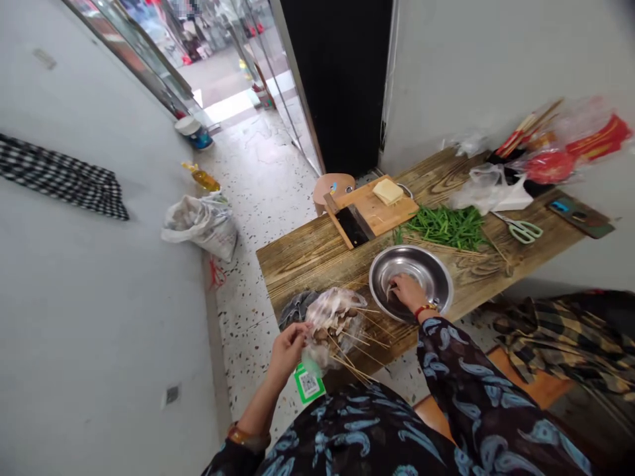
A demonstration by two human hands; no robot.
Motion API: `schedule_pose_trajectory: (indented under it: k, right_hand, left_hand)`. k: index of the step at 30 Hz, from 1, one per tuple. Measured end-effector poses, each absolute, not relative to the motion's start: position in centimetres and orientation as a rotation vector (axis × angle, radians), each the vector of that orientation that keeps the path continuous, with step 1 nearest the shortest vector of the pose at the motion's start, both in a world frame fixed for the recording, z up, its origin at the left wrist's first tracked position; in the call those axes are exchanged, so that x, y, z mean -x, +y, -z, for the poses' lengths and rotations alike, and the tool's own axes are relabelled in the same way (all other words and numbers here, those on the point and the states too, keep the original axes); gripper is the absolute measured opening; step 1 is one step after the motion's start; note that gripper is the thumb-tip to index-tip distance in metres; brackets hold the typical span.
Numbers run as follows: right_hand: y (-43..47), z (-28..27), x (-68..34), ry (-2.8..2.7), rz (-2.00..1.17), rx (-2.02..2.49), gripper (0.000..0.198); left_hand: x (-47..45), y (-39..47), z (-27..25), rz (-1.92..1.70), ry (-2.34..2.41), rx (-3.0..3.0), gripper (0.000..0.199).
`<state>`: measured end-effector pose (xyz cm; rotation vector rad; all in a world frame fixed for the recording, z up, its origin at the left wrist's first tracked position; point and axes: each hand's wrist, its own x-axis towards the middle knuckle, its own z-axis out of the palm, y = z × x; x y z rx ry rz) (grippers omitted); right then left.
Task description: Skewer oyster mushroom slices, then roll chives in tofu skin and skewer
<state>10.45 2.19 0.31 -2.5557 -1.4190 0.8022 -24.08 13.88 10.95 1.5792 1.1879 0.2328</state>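
Desk (300,261): my right hand (409,292) curls inside the basin (435,272), hold unclear; leftward, my left hand (289,345) pinches the bag (331,303), presumably steadying it.

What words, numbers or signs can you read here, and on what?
No words or numbers are legible.
Green card: a QR code; any small print is unreadable.
Red packet: any print is too blurred.
Bucket: any label is too blurred.
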Motion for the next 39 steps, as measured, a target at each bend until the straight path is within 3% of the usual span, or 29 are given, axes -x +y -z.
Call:
schedule_pose_trajectory:
  k: [16, 26, 39]
  right_hand:
    - [1.9, 1.1, -9.1, -1.716, -0.876, 2.368, 0.030]
    - [-0.3, 1.4, -12.1, -1.384, -0.706, 2.530, 0.030]
    - [-0.6, 3.4, -9.9, -1.189, -0.985, 2.271, 0.030]
  left_hand:
    - [24.2, 14.3, -10.4, -0.320, 1.202, -1.507, 0.015]
    - [24.2, 15.0, -10.0, -0.345, 1.192, -1.447, 0.015]
    - [24.0, 14.1, -9.5, -0.425, 1.202, -1.345, 0.014]
